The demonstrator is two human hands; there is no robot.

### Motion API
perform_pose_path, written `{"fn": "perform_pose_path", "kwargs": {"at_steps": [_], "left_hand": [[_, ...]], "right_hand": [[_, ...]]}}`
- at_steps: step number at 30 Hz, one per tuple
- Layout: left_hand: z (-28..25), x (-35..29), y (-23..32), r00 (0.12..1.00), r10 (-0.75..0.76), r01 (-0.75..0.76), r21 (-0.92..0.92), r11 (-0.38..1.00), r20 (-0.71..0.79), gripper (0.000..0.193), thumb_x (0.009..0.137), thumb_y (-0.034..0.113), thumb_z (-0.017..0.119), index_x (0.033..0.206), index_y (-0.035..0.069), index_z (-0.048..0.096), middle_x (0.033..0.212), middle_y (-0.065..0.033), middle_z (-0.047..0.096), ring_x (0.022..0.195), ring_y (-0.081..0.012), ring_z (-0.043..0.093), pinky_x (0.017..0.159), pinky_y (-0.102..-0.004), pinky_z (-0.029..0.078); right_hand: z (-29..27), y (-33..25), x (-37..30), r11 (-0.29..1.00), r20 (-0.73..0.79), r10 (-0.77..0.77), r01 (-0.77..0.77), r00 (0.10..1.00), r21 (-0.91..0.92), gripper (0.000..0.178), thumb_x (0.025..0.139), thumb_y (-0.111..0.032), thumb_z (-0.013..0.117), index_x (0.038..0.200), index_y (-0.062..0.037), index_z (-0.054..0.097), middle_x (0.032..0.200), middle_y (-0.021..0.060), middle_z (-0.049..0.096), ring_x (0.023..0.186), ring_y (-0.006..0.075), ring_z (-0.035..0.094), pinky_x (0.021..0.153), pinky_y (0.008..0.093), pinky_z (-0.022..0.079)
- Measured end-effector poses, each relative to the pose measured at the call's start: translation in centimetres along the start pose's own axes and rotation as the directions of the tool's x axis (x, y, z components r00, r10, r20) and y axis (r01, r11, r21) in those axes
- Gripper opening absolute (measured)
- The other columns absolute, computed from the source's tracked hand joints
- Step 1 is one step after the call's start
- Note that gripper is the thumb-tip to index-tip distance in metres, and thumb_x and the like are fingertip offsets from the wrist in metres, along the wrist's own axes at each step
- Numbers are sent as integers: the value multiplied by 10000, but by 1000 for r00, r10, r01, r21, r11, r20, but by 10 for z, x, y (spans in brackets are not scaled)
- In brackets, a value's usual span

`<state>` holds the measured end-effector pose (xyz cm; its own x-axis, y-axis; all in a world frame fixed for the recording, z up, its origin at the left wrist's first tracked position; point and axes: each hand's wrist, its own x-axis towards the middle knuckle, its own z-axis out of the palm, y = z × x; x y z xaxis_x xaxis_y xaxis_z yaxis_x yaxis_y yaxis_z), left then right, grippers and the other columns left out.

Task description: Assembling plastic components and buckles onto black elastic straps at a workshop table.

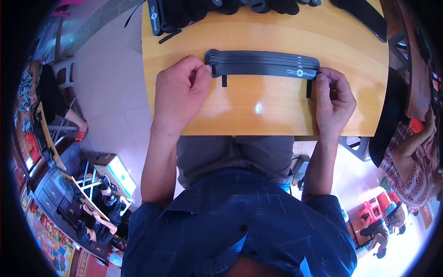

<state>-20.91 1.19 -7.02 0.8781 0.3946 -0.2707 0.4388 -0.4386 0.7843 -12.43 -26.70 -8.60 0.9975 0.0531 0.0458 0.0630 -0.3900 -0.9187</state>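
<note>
Several dark grey storage straps (258, 66) lie stacked and slightly fanned, stretched sideways over the wooden table (258, 117). The front strap carries pale printing near its right end. My left hand (181, 94) is closed, thumb and fingers pinching the rounded left end of the stack. At the other end, my right hand (335, 98) is closed on the straps between thumb and fingertips. Two short black strips show below the stack, one (224, 81) near my left hand and one (308, 89) beside my right fingers.
More black straps (226, 6) are heaped along the table's far edge, with a thin black pen-like stick (170, 36) nearby. A flat black object (362, 18) sits at the far right corner. Other people sit at tables on both sides, and a carton (117, 173) stands lower left.
</note>
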Motion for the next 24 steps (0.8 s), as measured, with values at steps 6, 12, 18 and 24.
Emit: {"fn": "perform_pose_path", "kwargs": {"at_steps": [6,12,18,24], "left_hand": [[0,1,2,1000,23,-23,44,999,-7,159,947,104,689,830,2,656,615,-88,614,531,-133,543,551,-305,444],[0,-1,6,1000,13,-13,69,998,-5,160,944,102,683,825,2,647,607,-91,612,521,-150,550,547,-311,447],[3,-1,5,999,48,-46,98,994,-25,159,937,93,682,812,7,633,602,-97,605,512,-153,550,543,-314,446],[4,-2,6,998,43,-39,87,995,-42,157,936,83,681,807,13,625,592,-94,586,510,-131,524,538,-305,439]], "right_hand": [[1,-1,0,1000,-7,3,-3,1000,1,97,980,-19,700,1055,37,724,858,13,718,709,30,616,638,191,500],[1,1,0,999,-24,-3,2,1000,-39,90,975,-24,709,1042,33,731,826,6,712,703,27,615,635,186,498],[1,1,-1,999,-20,17,-18,1000,-27,87,973,-23,714,1043,25,735,818,-6,701,693,21,597,627,179,482],[1,6,0,998,-31,-47,46,998,-41,84,965,-20,723,1035,26,735,823,-18,695,702,19,590,628,178,477]]}}
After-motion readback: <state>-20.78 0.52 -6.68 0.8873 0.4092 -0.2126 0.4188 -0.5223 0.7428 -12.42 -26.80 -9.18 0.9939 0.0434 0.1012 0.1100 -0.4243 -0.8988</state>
